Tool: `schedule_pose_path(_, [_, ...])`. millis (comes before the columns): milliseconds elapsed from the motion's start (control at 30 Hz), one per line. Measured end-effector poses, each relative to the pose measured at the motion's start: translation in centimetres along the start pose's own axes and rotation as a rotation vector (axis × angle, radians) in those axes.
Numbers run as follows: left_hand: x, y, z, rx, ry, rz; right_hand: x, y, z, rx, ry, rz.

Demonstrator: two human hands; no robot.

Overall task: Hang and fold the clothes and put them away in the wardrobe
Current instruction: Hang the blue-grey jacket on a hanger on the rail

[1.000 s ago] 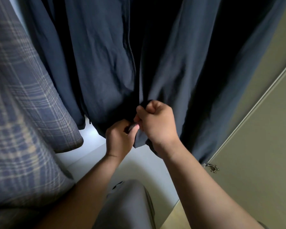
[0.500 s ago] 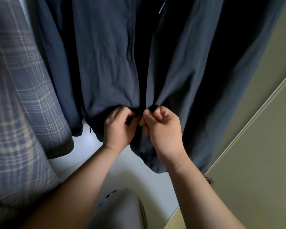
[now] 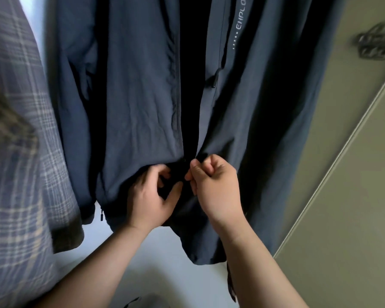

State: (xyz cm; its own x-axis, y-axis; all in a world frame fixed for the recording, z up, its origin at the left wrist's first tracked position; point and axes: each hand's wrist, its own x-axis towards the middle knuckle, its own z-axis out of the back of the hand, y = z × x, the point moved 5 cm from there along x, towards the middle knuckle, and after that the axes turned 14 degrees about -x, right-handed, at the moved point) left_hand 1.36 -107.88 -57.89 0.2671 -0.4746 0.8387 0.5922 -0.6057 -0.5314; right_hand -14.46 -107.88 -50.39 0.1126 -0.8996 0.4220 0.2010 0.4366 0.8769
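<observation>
A dark navy zip jacket (image 3: 142, 96) hangs in the wardrobe, filling the middle of the head view, its front open along the zipper. My left hand (image 3: 151, 196) holds the bottom of the left front panel near the hem. My right hand (image 3: 213, 185) pinches the right zipper edge just beside it, fingers curled tight. The two hands nearly touch at the base of the zipper. A pocket zip pull (image 3: 213, 81) dangles on the right panel under pale lettering.
A blue and tan plaid shirt (image 3: 20, 152) hangs close on the left. The olive wardrobe door (image 3: 342, 196) with a metal handle (image 3: 373, 43) stands on the right. The white wardrobe floor (image 3: 156, 267) shows below the hems.
Both hands have moved up the jacket front to the zipper base, and the view has tilted upward, bringing the lettering and door handle into sight.
</observation>
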Motion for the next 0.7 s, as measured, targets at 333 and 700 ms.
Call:
schedule_pose_path(333, [2.2,-1.8,-0.4,0.120,-0.078,-0.043,-0.4,0.1,-1.0,-0.078,0.049,0.060])
schedule_pose_path(700, [1.9,-2.4,-1.6,-0.136,0.086,-0.065,0.1,0.6,-1.1,-0.161,0.148,0.096])
